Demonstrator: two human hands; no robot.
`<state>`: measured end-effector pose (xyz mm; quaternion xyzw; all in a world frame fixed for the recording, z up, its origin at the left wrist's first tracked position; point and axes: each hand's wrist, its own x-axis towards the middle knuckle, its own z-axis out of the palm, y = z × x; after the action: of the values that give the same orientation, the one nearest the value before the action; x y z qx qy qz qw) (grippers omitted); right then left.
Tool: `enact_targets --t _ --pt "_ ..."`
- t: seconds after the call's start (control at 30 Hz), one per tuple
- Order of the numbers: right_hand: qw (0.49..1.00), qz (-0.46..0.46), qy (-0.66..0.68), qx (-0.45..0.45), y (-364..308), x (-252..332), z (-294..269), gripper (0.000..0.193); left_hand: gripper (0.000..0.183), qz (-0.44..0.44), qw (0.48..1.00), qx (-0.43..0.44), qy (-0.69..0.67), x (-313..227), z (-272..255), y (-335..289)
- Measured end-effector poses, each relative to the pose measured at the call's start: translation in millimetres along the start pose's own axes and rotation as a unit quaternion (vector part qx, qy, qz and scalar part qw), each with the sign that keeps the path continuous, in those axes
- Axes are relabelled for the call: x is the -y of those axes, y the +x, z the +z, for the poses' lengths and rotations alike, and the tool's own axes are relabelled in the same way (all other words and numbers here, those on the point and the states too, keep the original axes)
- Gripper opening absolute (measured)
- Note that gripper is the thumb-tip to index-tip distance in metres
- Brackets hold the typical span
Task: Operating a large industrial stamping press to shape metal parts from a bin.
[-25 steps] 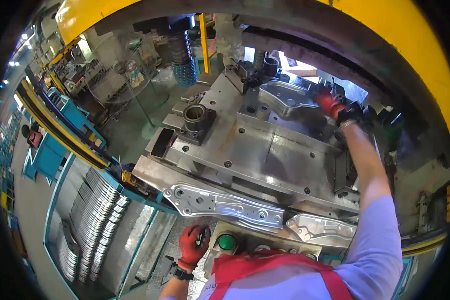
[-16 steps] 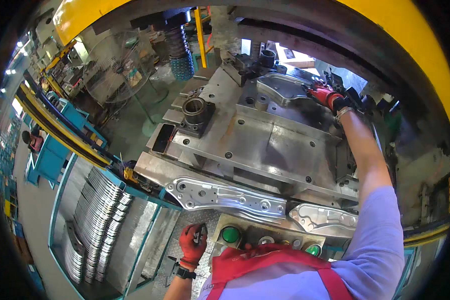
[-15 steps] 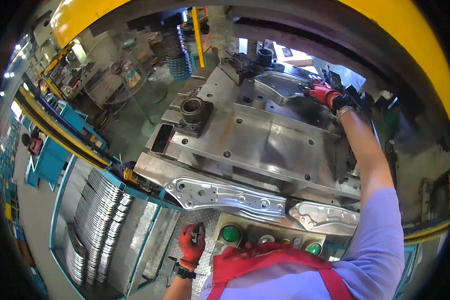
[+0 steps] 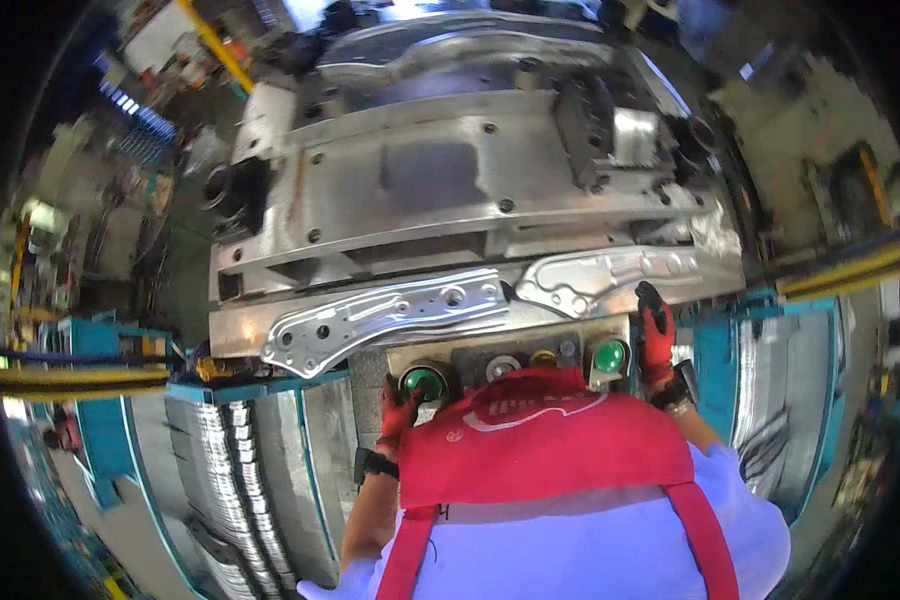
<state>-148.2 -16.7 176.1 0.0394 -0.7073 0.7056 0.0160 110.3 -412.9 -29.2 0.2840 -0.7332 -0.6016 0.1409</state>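
Observation:
My left hand [image 4: 400, 408], in a red glove, rests against the left green push button [image 4: 425, 381] of a control panel [image 4: 515, 358] in front of my chest. My right hand [image 4: 655, 338], also red-gloved, lies along the panel's right edge, just beside the right green button [image 4: 610, 357], with its fingertips near a stamped metal part [image 4: 610, 278]. A second stamped part [image 4: 385, 318] with holes lies to the left on the die's front ledge. Neither hand holds anything.
The large steel press die [image 4: 470, 170] fills the space ahead. Blue bins with stacked metal blanks stand on the left [image 4: 240, 470] and on the right [image 4: 780, 400]. A yellow rail [image 4: 850, 268] runs on the right, and the workshop floor lies far left.
My right hand has pulled back from the die's far side to the panel's right edge. My left hand has risen to the left green button. The view has swung square to the die.

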Motion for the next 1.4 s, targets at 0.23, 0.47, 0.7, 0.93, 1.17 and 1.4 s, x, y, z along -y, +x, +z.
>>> enact_targets --t 0.23,0.47,0.7,0.93,1.17,1.4 --pt "0.899 0.171 -0.403 0.015 -52.4 -128.9 -44.9 0.098 0.062 -0.155 0.987 0.017 -0.031 -49.7 9.2 15.9" --pt "0.905 0.147 -0.398 0.035 -48.8 -106.7 -31.9 0.091 0.064 -0.151 0.976 -0.022 0.155 -6.5 -0.7 20.8" --pt "0.894 0.166 -0.415 0.025 -49.5 -114.0 -37.1 0.094 0.045 -0.107 0.994 -0.025 0.007 -67.1 15.1 10.3" --pt "0.876 0.184 -0.445 0.025 -45.0 -123.2 -38.8 0.095 0.043 -0.050 0.998 -0.022 -0.015 -49.2 17.5 11.8" --pt "0.894 0.138 -0.423 0.051 -45.3 -107.2 -40.3 0.096 0.051 -0.032 0.997 -0.039 0.050 -112.3 23.1 3.4" --pt "0.863 0.089 -0.456 0.199 32.3 -29.3 -59.9 0.063 0.049 -0.140 0.990 0.011 -0.016 -93.2 15.6 10.4"
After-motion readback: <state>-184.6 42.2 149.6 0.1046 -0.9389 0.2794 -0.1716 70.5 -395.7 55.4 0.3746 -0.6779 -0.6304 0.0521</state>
